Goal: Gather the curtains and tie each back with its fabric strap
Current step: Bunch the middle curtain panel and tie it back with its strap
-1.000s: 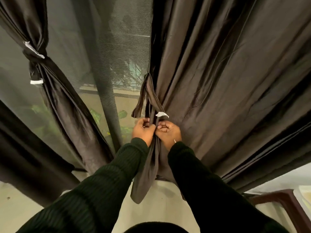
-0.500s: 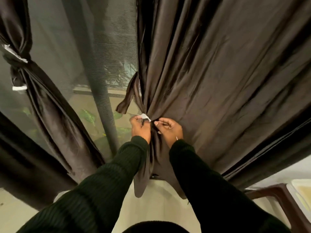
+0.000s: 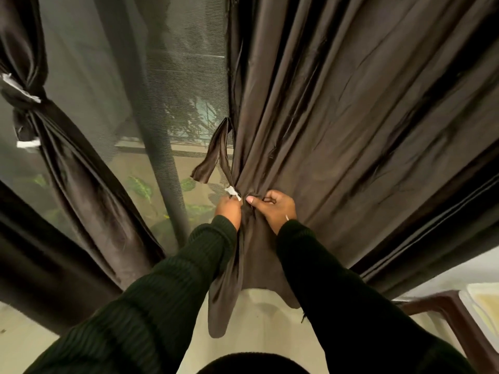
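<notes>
The dark brown right curtain (image 3: 351,109) hangs from the top and is bunched at its left edge. A matching fabric strap (image 3: 214,155) with a white tag loops out to the left of the bunch. My left hand (image 3: 229,210) pinches the strap at the white tag. My right hand (image 3: 272,209) grips the gathered curtain folds beside it, thumb pressed on the bunch. Below the hands the curtain's lower end hangs loose. At the far left, another brown curtain (image 3: 67,168) stays tied with its own strap (image 3: 23,95).
A mesh-screened window (image 3: 162,90) with a dark vertical post (image 3: 162,157) lies between the two curtains, plants visible outside. A dark brown chair arm (image 3: 442,317) and a pale cushion (image 3: 483,306) sit at the lower right. Pale floor lies below.
The strap's loop has dropped lower and been drawn tighter against the bunch. My hands have shifted slightly apart, the right one now gripping more of the gathered folds.
</notes>
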